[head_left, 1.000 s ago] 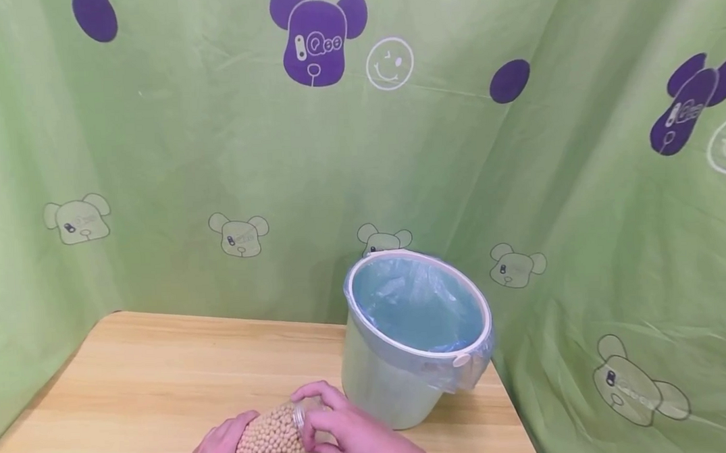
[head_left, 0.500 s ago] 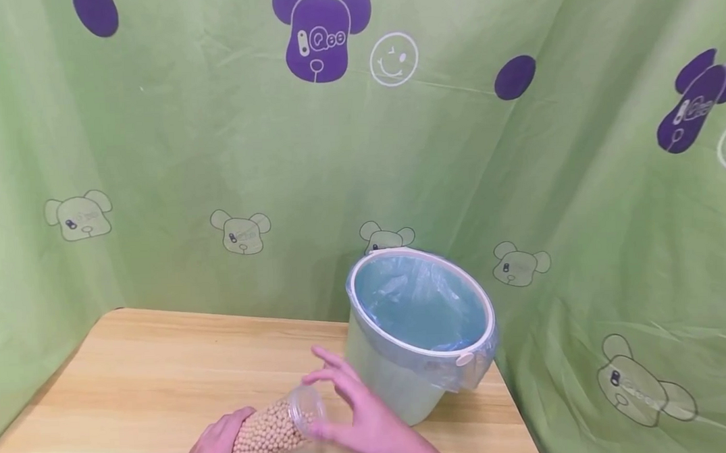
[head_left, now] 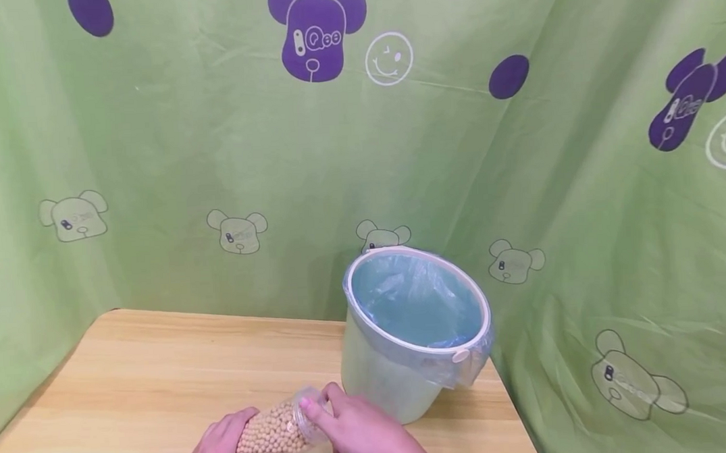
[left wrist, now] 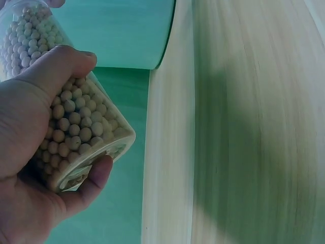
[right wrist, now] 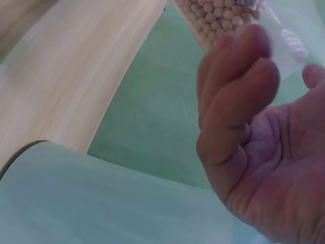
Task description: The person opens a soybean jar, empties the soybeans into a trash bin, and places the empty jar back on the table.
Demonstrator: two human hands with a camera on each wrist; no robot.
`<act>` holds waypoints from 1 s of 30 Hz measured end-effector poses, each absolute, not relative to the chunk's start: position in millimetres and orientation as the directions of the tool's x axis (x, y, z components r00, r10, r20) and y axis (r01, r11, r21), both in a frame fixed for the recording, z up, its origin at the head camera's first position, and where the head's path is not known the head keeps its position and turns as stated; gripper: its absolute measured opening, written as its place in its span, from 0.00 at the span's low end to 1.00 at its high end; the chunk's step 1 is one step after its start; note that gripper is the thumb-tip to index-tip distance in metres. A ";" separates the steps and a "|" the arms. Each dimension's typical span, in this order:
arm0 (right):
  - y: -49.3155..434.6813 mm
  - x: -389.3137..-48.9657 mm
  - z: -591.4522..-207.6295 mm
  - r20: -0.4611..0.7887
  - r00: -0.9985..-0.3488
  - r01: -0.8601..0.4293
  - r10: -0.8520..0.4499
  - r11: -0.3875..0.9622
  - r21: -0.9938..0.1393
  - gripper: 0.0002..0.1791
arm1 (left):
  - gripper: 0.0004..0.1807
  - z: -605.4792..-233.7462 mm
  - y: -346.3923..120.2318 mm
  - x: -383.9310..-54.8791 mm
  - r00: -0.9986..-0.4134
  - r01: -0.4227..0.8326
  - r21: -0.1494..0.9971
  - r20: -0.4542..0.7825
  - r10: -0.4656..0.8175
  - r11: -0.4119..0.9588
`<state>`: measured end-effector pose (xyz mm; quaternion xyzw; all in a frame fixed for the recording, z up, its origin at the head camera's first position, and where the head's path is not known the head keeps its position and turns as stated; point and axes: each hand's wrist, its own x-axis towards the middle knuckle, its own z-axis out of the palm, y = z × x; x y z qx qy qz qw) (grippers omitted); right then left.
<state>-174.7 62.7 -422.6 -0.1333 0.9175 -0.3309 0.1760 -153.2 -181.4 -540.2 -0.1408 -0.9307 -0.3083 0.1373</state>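
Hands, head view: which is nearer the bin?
The right hand, at the clear end of the jar, beside the bin. The left hand grips the other end, farther off.

Jar (head_left: 270, 439) from above; wrist views nearer

- Bin (head_left: 382, 384) on right part of surface (head_left: 187, 369), bag (head_left: 418, 305) inside it and over its rim.
- Jar (head_left: 282, 429) nearer front, left of bin, beans (head_left: 267, 439) inside.
- Left hand (head_left: 219, 447) on jar's near end, right hand (head_left: 364, 428) at other end.
- Curtain (head_left: 311, 154) behind surface.
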 end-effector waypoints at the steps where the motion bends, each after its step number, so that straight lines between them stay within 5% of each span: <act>1: 63.1 -174.7 -422.6 -0.248 -0.896 -0.114 -0.367 0.732 -0.672 0.33 | 0.49 -540.0 -180.7 -153.5 -0.922 0.349 0.536 0.341 0.180 0.769; 14: 70.7 -176.2 -417.4 -0.185 -0.890 -0.235 -0.417 0.766 -0.598 0.43 | 0.51 -543.6 -181.0 -151.5 -0.922 0.351 0.528 0.341 0.186 0.773; 30: 77.8 -174.5 -418.1 -0.096 -0.859 -0.354 -0.503 0.719 -0.598 0.36 | 0.50 -550.6 -179.8 -151.3 -0.900 0.371 0.485 0.399 0.177 0.792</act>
